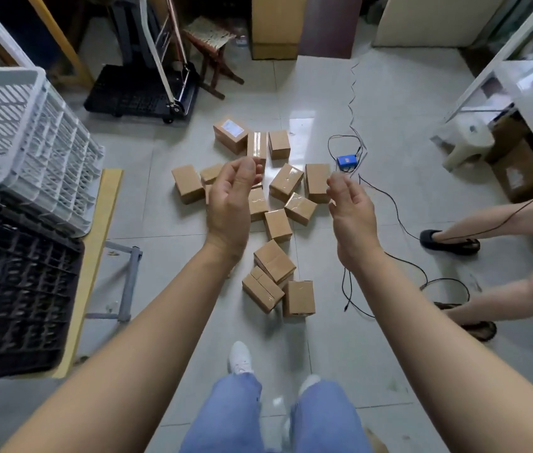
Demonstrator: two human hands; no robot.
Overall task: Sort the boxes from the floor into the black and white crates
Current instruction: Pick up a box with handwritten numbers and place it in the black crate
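Fingers of my left hand (pixel 229 204) and right hand (pixel 351 212) are loosely curled, holding nothing. The small brown cardboard boxes (pixel 286 183) all lie on the tiled floor (pixel 167 256). The white plastic lattice crate (pixel 29 132) and the black plastic lattice crate (pixel 19 289) show no box, so sorting is not yet begun.

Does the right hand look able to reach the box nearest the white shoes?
Probably yes, after bending down: the right hand holds nothing and that box lies uncovered on the floor.

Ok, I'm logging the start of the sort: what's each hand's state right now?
Left hand: open, fingers loosely curled, holding nothing.
Right hand: open, fingers loosely curled, holding nothing.
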